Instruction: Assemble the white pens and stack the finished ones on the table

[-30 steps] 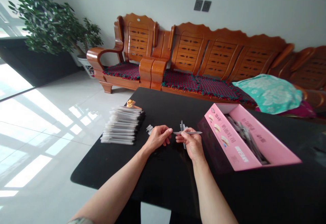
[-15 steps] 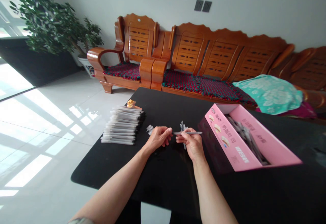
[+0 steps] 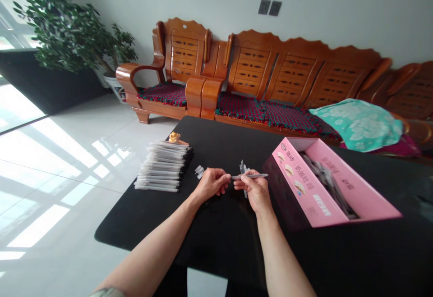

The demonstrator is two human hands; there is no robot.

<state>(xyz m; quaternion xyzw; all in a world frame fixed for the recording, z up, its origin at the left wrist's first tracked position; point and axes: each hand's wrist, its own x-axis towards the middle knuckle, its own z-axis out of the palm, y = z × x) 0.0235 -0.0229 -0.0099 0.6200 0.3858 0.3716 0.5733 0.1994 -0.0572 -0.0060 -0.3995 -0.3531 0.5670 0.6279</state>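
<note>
My right hand [image 3: 254, 190] is closed round several thin pens, and one grey pen [image 3: 255, 176] lies level between its fingertips, tip pointing left. My left hand [image 3: 212, 182] is closed in a pinch at that pen's left tip; some small clear caps [image 3: 199, 171] stick out behind its knuckles. Both hands hover just above the black table [image 3: 216, 238]. A pile of finished clear pens [image 3: 164, 166] lies to the left of my left hand. An open pink box [image 3: 324, 200] holding more pens stands to the right of my right hand.
A small orange figurine [image 3: 174, 137] sits behind the pen pile. Wooden armchair [image 3: 162, 71] and long wooden bench [image 3: 297, 80] with red cushions stand beyond the table, a teal cloth [image 3: 358, 123] on the bench. A potted plant [image 3: 67, 31] is far left on white tiled floor.
My left hand has edged slightly right, closing onto the left tip of the grey pen. The right hand and the rest are unchanged.
</note>
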